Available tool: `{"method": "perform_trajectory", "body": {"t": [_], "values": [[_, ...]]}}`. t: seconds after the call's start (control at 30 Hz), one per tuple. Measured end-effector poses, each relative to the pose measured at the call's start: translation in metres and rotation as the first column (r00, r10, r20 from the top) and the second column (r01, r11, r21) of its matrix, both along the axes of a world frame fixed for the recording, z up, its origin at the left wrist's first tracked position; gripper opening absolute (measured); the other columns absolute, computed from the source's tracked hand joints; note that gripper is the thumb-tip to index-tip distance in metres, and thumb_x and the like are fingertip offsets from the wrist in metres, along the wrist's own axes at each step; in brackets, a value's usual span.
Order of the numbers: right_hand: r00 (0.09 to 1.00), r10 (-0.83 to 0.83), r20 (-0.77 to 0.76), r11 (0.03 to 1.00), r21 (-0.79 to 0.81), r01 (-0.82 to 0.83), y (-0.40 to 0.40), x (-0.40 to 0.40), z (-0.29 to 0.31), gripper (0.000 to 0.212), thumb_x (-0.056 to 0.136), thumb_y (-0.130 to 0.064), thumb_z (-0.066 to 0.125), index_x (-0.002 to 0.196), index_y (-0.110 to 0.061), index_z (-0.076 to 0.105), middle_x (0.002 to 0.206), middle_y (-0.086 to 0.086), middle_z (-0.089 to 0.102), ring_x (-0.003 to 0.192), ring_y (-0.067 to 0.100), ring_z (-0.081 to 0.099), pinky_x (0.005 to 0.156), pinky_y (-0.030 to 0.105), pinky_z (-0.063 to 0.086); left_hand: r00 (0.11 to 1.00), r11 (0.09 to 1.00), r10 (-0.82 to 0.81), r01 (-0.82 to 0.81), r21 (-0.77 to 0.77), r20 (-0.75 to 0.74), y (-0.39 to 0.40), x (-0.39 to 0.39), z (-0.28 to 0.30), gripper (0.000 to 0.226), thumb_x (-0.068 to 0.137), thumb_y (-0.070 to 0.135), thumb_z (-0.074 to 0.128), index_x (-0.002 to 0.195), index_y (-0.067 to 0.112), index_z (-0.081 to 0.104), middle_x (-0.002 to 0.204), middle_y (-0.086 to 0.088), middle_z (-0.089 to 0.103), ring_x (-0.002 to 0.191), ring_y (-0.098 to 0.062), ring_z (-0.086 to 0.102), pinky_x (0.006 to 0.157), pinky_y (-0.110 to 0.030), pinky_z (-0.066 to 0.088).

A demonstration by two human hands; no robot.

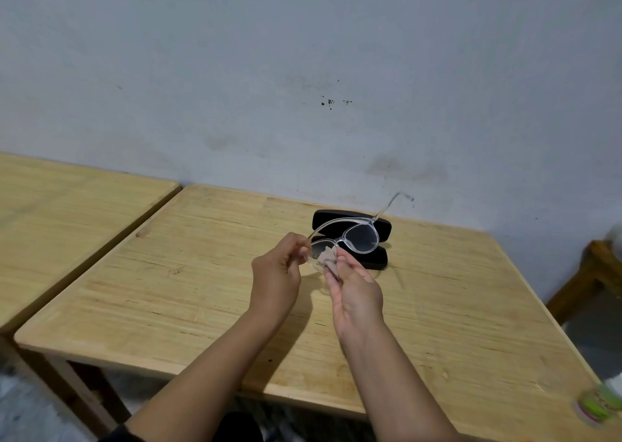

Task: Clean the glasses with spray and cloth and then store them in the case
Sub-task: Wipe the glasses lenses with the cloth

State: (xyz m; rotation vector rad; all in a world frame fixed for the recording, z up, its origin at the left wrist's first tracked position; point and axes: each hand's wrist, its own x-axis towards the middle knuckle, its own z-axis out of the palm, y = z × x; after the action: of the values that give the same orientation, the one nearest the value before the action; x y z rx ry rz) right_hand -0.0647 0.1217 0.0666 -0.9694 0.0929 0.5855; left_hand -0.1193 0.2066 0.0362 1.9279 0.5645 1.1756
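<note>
Wooden table (141, 293) fills the lower frame, and at centre the open black case (382, 260) lies on it near the wall. Just in front, left hand (276, 275) pinches the clear glasses (343, 239) at the frame's left end, holding them above the table. Right hand (356, 293) presses a small cloth (328, 259) against the nearer lens.

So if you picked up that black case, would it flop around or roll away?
Probably neither. The case keeps a firm boxy shape lying open on the table, so it looks stiff, not floppy. Its wide flat halves suggest it would slide, not roll. It looks smooth, so maybe a bit slippery. The glasses held in front of it look far more fragile.
</note>
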Motion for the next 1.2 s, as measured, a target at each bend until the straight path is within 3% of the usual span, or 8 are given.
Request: {"method": "perform_trajectory", "body": {"t": [0.13, 0.3, 0.4, 0.53, 0.7, 0.97, 1.07, 1.2], "values": [[0.986, -0.156, 0.052, 0.985, -0.071, 0.16, 0.011, -0.004, -0.007, 0.017, 0.091, -0.001, 0.054, 0.1, -0.006, 0.068, 0.092, 0.002, 0.068, 0.079, 0.006, 0.063, 0.074, 0.018, 0.05, 0.999, 0.999, -0.053, 0.053, 0.003, -0.015, -0.007, 0.004, -0.001, 0.039, 0.083, -0.011, 0.048, 0.083, 0.027, 0.058, 0.073, 0.0, 0.068, 0.074, -0.012, 0.068, 0.066, -0.023, 0.052], [0.959, -0.265, 0.103, 0.948, -0.152, 0.278, 0.017, -0.007, -0.008, 0.022, 0.092, -0.007, 0.055, 0.109, -0.01, 0.067, 0.08, -0.013, 0.063, 0.082, 0.007, 0.062, 0.063, 0.009, 0.048, 0.991, 0.992, -0.126, 0.126, 0.008, -0.043, -0.014, 0.004, -0.004, 0.046, 0.079, -0.017, 0.044, 0.084, 0.026, 0.059, 0.077, 0.022, 0.065, 0.078, 0.0, 0.066, 0.066, -0.011, 0.049], [0.96, -0.209, 0.188, 0.952, -0.187, 0.244, 0.015, -0.009, -0.008, 0.022, 0.091, -0.008, 0.055, 0.108, -0.013, 0.068, 0.082, -0.016, 0.063, 0.08, 0.001, 0.062, 0.059, 0.003, 0.046, 0.988, 0.988, -0.15, 0.151, 0.021, -0.039, -0.014, 0.003, -0.002, 0.047, 0.078, -0.018, 0.043, 0.083, 0.026, 0.059, 0.072, 0.017, 0.067, 0.081, 0.0, 0.066, 0.071, -0.009, 0.049], [0.955, -0.062, 0.291, 0.963, -0.234, 0.134, 0.012, -0.006, -0.011, 0.019, 0.088, -0.005, 0.059, 0.099, -0.015, 0.071, 0.093, -0.004, 0.071, 0.091, 0.011, 0.067, 0.075, 0.013, 0.047, 0.986, 0.987, -0.161, 0.162, 0.02, -0.045, -0.008, 0.002, -0.005, 0.045, 0.079, -0.014, 0.042, 0.083, 0.027, 0.058, 0.081, -0.006, 0.072, 0.081, -0.009, 0.069, 0.074, -0.029, 0.057], [0.934, 0.132, 0.333, 0.962, -0.27, -0.04, 0.003, 0.002, -0.008, 0.018, 0.087, -0.003, 0.06, 0.097, -0.013, 0.071, 0.084, -0.007, 0.07, 0.076, 0.001, 0.065, 0.076, 0.014, 0.051, 0.99, 0.991, -0.131, 0.131, 0.007, -0.046, -0.002, 0.0, -0.002, 0.045, 0.081, -0.015, 0.045, 0.083, 0.028, 0.059, 0.077, -0.001, 0.071, 0.076, -0.003, 0.069, 0.068, -0.027, 0.056], [0.851, 0.345, 0.396, 0.877, -0.459, -0.142, 0.002, 0.005, -0.012, 0.022, 0.086, -0.009, 0.062, 0.074, -0.024, 0.071, 0.084, -0.003, 0.073, 0.078, 0.013, 0.066, 0.075, 0.031, 0.052, 0.991, 0.994, -0.108, 0.11, 0.02, -0.08, 0.011, -0.001, 0.001, 0.041, 0.083, -0.011, 0.048, 0.083, 0.03, 0.058, 0.086, -0.005, 0.073, 0.079, -0.012, 0.068, 0.07, -0.029, 0.056], [0.821, 0.388, 0.419, 0.858, -0.489, -0.156, -0.002, 0.01, -0.008, 0.027, 0.086, -0.006, 0.061, 0.069, -0.024, 0.072, 0.077, -0.002, 0.072, 0.073, 0.014, 0.064, 0.065, 0.028, 0.05, 0.99, 0.993, -0.115, 0.118, 0.03, -0.079, 0.013, -0.004, 0.0, 0.041, 0.083, -0.012, 0.048, 0.082, 0.028, 0.057, 0.086, -0.006, 0.073, 0.08, -0.014, 0.069, 0.072, -0.031, 0.056], [0.831, 0.297, 0.47, 0.883, -0.467, -0.052, -0.006, 0.008, -0.006, 0.03, 0.085, -0.004, 0.061, 0.069, -0.027, 0.073, 0.08, -0.005, 0.074, 0.074, 0.007, 0.068, 0.072, 0.023, 0.051, 0.992, 0.993, -0.112, 0.114, 0.022, -0.063, 0.012, -0.005, 0.002, 0.043, 0.084, -0.014, 0.045, 0.081, 0.028, 0.055, 0.088, 0.009, 0.069, 0.079, -0.005, 0.068, 0.071, -0.018, 0.055]]}}
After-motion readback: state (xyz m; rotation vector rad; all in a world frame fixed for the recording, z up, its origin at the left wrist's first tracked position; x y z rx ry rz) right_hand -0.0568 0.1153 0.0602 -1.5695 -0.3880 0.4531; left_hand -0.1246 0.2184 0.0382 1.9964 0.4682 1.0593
